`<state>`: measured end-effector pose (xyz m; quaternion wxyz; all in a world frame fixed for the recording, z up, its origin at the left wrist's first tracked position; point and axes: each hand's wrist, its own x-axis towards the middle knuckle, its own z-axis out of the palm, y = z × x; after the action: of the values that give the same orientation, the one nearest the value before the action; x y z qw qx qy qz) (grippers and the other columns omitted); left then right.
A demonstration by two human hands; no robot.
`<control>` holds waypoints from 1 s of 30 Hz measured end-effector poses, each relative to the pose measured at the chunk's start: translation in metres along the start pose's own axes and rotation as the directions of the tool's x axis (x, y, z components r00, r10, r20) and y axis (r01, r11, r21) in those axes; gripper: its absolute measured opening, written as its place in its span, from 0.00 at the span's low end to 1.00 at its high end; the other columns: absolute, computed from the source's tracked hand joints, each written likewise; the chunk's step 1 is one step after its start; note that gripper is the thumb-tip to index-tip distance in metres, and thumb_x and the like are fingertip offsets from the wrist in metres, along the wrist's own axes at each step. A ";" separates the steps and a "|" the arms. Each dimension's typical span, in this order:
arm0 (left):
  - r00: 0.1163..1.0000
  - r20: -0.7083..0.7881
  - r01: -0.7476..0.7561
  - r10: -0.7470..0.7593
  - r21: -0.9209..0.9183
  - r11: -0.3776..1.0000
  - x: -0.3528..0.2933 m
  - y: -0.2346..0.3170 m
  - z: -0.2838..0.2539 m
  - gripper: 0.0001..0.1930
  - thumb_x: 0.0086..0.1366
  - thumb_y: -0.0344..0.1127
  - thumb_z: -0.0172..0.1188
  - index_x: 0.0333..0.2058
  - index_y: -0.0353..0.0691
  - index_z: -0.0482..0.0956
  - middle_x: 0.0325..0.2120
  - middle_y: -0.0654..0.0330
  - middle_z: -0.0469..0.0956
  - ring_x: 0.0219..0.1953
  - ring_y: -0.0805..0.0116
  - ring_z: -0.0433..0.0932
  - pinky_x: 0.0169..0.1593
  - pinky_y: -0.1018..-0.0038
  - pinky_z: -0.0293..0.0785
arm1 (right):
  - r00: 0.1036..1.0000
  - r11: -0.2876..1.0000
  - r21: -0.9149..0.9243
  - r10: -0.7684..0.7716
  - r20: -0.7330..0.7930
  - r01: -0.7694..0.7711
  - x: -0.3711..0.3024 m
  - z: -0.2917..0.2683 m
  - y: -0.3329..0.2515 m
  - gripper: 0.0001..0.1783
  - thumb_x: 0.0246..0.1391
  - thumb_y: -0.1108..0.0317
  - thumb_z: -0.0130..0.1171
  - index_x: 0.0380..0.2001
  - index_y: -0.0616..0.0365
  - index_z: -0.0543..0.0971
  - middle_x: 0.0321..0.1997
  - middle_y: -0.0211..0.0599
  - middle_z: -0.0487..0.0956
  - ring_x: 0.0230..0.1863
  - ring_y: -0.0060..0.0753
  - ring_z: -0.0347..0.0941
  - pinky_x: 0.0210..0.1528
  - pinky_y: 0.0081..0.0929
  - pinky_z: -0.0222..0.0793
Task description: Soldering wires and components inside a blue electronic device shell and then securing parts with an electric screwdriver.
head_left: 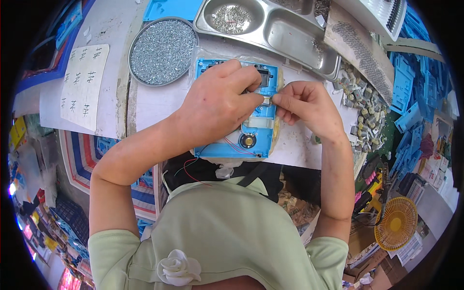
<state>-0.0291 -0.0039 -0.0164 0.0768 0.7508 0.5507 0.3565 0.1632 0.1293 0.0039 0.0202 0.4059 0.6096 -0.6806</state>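
On the cluttered tabletop lay a blue housing; left hand and right hand pinched one small part closed-fingered.

The person wears a pale green short-sleeved top whose sleeves end high on the upper arms, leaving both forearms bare. A white fabric rose is sewn at the front near the neckline. A dark strap crosses the top's upper edge. Left hand and right hand are bare, without gloves, rings or watch.
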 end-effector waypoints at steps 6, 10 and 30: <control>1.000 -0.004 -0.010 0.010 -0.005 1.000 -0.002 -0.001 -0.002 0.14 0.46 0.27 0.71 0.35 0.39 0.84 0.32 0.60 0.73 0.32 0.60 0.72 0.35 0.66 0.70 | 0.997 0.998 -0.040 -0.042 -0.060 0.040 -0.001 0.010 0.002 0.12 0.59 0.67 0.68 0.28 0.67 0.82 0.20 0.30 0.79 0.21 0.15 0.72 0.22 0.17 0.66; 0.999 0.021 -0.035 0.036 -0.016 0.999 0.003 -0.002 -0.004 0.14 0.46 0.27 0.70 0.35 0.40 0.84 0.33 0.59 0.74 0.32 0.59 0.73 0.34 0.65 0.71 | 0.991 0.995 -0.064 -0.081 -0.105 0.075 -0.001 0.015 0.008 0.12 0.57 0.67 0.68 0.25 0.67 0.81 0.18 0.30 0.78 0.19 0.16 0.70 0.21 0.19 0.65; 0.941 0.329 -0.118 0.074 0.116 0.986 0.030 -0.011 -0.016 0.10 0.57 0.32 0.61 0.39 0.44 0.74 0.41 0.57 0.75 0.36 0.54 0.81 0.33 0.63 0.79 | 0.562 -0.087 -0.641 -0.580 -0.590 -0.763 -0.081 -0.393 0.148 0.19 0.54 0.69 0.56 0.50 0.51 0.81 0.53 0.49 0.79 0.55 0.56 0.74 0.53 0.50 0.74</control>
<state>-0.0432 0.0222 0.0036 0.0981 0.8286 0.5160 0.1939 0.5023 0.3863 -0.0407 0.0897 0.5551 0.7719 0.2968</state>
